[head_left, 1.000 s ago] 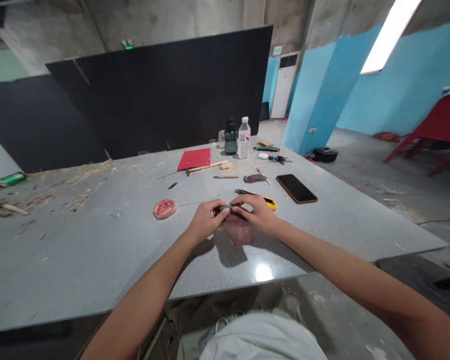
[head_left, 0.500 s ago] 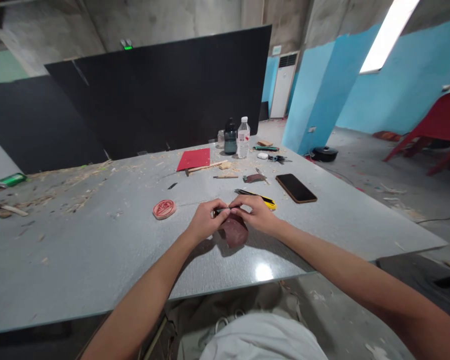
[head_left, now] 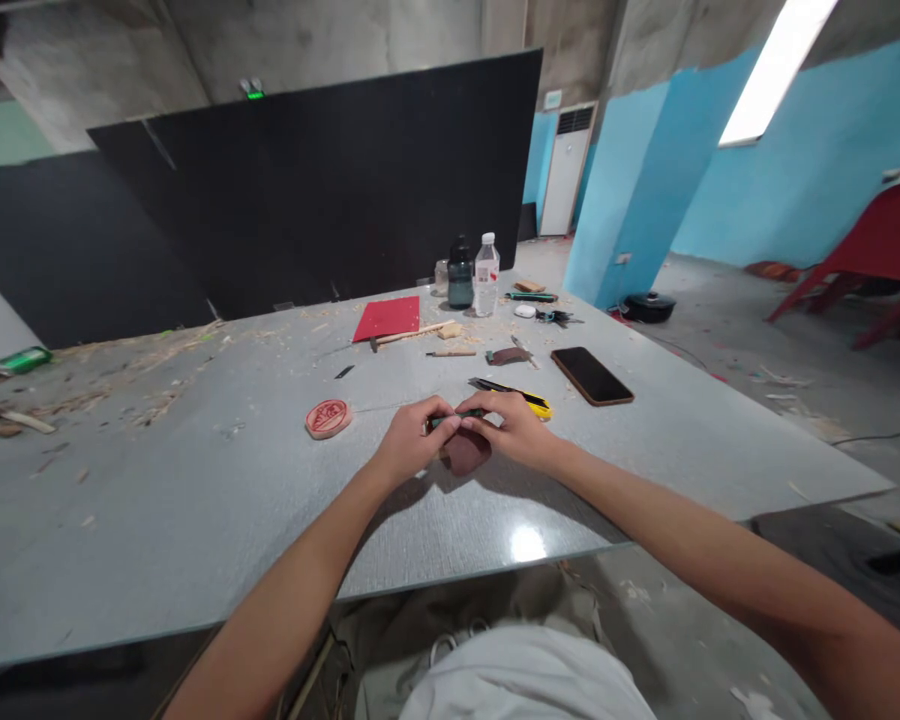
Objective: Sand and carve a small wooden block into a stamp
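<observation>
A reddish-brown sheet of sandpaper (head_left: 466, 455) with a dark green back is pinched between my two hands, its lower part hanging toward me. My left hand (head_left: 418, 435) grips it from the left with thumb and fingers closed. From the right, my right hand (head_left: 508, 425) pinches the same upper edge, its fingertips nearly meeting the left ones. Just behind the right hand lies a yellow and black utility knife (head_left: 536, 403). Left of my hands is a round wooden piece with a red carved design (head_left: 328, 418).
A phone (head_left: 592, 376) lies to the right. Further back are a smaller sandpaper piece (head_left: 508, 356), a wooden-handled tool (head_left: 451, 353), a red sheet (head_left: 387, 318), a water bottle (head_left: 487, 277) and a dark bottle (head_left: 460, 275). Wood shavings (head_left: 172, 390) litter the table's left side.
The hanging part of the sandpaper has shortened and drawn up toward my fingers, and more of its green back shows at the top. My hands have barely shifted.
</observation>
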Demonstrator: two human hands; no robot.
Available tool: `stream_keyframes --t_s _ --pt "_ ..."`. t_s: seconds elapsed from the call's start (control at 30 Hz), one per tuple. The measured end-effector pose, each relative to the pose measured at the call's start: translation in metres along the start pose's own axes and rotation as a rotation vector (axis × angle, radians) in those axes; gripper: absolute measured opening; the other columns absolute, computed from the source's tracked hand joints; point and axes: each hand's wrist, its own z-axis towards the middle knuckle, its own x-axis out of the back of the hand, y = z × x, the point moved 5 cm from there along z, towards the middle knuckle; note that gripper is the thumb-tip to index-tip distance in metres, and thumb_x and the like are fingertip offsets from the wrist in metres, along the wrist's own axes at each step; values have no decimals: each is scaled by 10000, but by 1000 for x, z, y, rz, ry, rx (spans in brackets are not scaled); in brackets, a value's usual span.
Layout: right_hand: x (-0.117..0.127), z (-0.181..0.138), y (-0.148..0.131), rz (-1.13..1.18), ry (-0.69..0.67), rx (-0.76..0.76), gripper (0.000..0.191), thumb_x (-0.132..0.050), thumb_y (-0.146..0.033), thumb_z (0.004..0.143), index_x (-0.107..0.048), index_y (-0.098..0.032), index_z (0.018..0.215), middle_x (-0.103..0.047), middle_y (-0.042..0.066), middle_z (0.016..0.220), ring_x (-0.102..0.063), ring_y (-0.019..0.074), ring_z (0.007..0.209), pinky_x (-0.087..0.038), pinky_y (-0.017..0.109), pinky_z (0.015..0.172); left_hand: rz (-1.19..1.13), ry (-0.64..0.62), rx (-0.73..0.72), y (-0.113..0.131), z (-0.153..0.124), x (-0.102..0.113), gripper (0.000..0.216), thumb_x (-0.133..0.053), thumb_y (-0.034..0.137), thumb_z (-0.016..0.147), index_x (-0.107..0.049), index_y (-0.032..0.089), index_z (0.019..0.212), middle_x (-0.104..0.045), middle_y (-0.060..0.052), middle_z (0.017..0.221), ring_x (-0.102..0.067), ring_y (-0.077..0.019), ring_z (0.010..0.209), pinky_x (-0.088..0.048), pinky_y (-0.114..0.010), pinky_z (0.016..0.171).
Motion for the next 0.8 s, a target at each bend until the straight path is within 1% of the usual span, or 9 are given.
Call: stream_keyframes --t_s 0.07,0.17,0.27,0.43,0.5,0.57,0.63,0.7,0.8 --pt "0 0 0 0 17 1 139 -661 -296 1033 -775 -217 1050 -818 61 946 -760 215 861 -561 358 797 -16 -5 6 0 -1 0 285 -618 443 986 -736 186 944 -760 -25 882 -632 -180 817 -467 -307 780" --pt "2 -1 0 -3 72 16 108 -663 -244 998 -768 -221 1007 -804 53 914 -752 216 851 -564 362 792 -26 -21 11 0 -1 -1 367 -555 485 1032 -738 188 918 -738 -20 827 -614 -177 781 -455 -309 756" --pt "3 -1 0 -6 79 -2 94 -680 -251 976 -768 -219 985 -797 51 898 -747 219 840 -563 366 786 14 -18 4 0 -1 -1 373 -544 473 1036 -750 188 914 -748 -20 829 -616 -175 774 -445 -311 751" --pt "-1 1 4 69 -33 -128 167 -705 -316 980 -805 -221 1074 -834 61 1004 -767 229 921 -574 372 854 60 -14 -14 -3 -1 -1 282 -592 420 991 -753 191 962 -769 -29 895 -649 -185 823 -471 -310 779" --pt "-4 1 9 140 -66 -199 195 -709 -318 970 -823 -220 1094 -839 57 997 -766 220 893 -579 348 815 75 -6 -8 -6 -1 -1 260 -611 416 981 -752 197 979 -767 -29 903 -654 -189 837 -478 -308 779" --pt "-6 1 15 199 -64 -274 197 -725 -313 940 -837 -209 1065 -830 49 930 -744 201 806 -563 315 727 84 -2 5 -8 -1 -1 256 -620 418 980 -754 200 997 -768 -29 912 -657 -192 849 -481 -311 786" --pt "-6 1 22 227 -33 -329 187 -746 -311 903 -840 -196 1017 -812 45 876 -714 189 754 -536 297 671 72 -1 17 -9 -1 -2 278 -611 434 992 -755 199 1027 -774 -34 946 -661 -195 869 -484 -321 810" --pt "-2 1 27 229 31 -356 177 -763 -306 863 -833 -188 974 -798 47 857 -696 189 753 -524 298 665 39 4 29 -10 0 -2 300 -606 461 1003 -744 196 1029 -767 -35 955 -654 -194 872 -483 -330 823" --pt "6 2 31 213 152 -365 168 -775 -302 828 -820 -185 940 -783 47 857 -669 185 745 -515 310 681 3 19 50 -11 0 -2 253 -642 435 978 -703 194 938 -720 -20 881 -621 -184 832 -474 -324 794"
